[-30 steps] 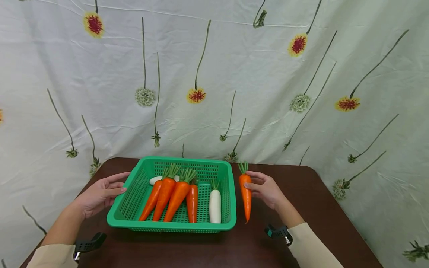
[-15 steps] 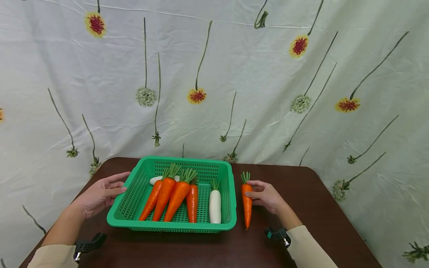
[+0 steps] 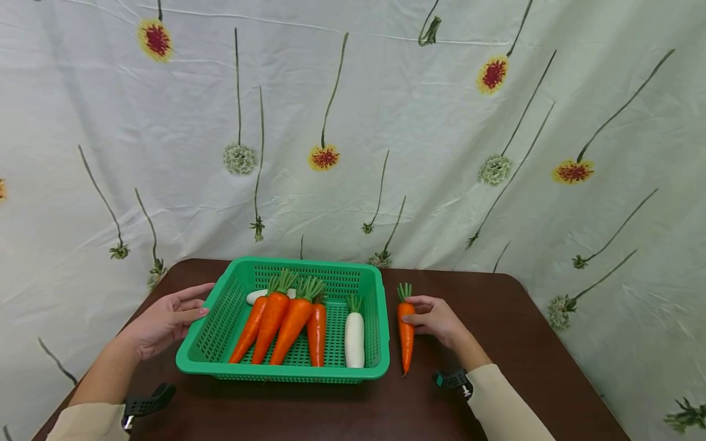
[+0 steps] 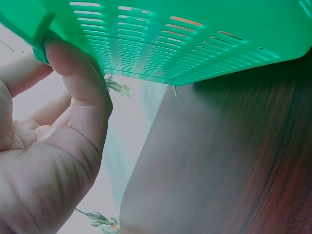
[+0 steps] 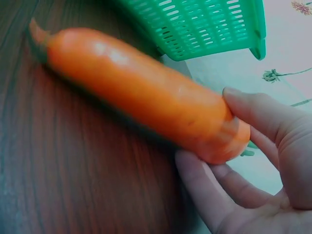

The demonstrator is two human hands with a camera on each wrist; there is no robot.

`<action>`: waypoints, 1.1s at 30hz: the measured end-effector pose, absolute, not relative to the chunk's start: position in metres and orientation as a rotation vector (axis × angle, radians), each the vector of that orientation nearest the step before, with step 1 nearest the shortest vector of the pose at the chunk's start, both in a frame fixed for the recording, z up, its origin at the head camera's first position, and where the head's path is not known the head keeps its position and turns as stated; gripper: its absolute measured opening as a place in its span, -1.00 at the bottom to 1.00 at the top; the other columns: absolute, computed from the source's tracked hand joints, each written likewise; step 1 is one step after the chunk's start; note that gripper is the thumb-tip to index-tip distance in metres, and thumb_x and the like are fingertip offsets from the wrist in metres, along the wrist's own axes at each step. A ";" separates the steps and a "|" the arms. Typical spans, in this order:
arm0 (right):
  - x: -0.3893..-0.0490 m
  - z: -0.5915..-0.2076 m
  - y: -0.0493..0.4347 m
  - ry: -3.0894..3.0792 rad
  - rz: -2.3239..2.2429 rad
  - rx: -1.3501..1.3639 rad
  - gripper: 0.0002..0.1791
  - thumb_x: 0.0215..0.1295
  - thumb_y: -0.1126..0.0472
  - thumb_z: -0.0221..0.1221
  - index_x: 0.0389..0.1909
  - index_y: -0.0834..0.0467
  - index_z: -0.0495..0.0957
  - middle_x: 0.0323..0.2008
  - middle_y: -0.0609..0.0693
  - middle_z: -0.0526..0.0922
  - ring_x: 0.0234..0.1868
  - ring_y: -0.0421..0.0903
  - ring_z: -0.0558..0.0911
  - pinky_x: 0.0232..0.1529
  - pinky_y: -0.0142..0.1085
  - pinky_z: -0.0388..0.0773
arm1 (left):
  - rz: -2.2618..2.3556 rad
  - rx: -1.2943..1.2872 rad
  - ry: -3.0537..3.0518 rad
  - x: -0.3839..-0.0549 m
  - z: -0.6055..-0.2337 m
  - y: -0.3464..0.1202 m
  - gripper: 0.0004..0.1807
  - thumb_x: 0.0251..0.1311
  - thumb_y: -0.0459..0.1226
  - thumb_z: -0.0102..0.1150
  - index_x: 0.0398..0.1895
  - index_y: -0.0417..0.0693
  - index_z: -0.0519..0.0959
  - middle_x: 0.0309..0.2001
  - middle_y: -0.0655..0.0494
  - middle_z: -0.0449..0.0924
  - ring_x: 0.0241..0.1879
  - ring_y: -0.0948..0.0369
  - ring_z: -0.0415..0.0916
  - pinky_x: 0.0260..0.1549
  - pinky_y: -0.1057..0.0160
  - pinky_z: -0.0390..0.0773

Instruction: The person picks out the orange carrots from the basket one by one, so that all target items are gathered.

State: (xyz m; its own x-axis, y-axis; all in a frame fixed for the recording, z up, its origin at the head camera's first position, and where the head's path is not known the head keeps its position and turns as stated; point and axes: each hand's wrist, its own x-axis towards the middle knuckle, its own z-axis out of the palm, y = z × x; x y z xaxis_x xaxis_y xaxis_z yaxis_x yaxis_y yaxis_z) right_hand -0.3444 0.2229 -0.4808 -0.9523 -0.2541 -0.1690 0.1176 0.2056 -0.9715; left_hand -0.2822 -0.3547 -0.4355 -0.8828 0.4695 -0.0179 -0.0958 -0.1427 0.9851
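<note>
Currently, we pinch 1 carrot (image 3: pixel 406 338), right hand (image 3: pixel 436 320) open carrot-wide; axis near-far, tip near. Left hand (image 3: pixel 164 320) pinches green basket (image 3: pixel 276 370).

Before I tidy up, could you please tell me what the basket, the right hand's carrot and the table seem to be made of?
Basket: likely molded plastic, smooth green with regular slots.
Carrot in the right hand: glossy orange with bright highlights; real or imitation plastic, I cannot tell.
Table: probably wood or wood-look laminate, smooth-looking, reddish brown with streaky grain.
</note>
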 end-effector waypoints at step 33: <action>-0.347 -0.480 0.217 2.292 -1.803 0.014 -0.44 0.27 0.33 0.39 0.29 0.26 0.54 0.20 0.31 0.60 -0.09 0.02 0.75 -0.02 0.01 0.76 | 2.087 0.444 1.715 -0.284 -0.436 -0.355 -0.42 0.53 -0.49 -0.10 0.39 0.35 0.42 0.03 0.13 0.72 -0.03 0.14 0.75 -0.03 0.10 0.76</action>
State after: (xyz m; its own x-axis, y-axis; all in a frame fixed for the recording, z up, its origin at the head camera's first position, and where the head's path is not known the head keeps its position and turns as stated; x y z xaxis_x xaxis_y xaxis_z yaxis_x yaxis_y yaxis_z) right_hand -0.3471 0.2167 -0.4797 -0.9747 -0.1307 -0.1813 0.1454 0.2452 -0.9585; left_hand -0.2835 -0.3549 -0.4363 -0.8688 0.4951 -0.0088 -0.1046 -0.1661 0.9805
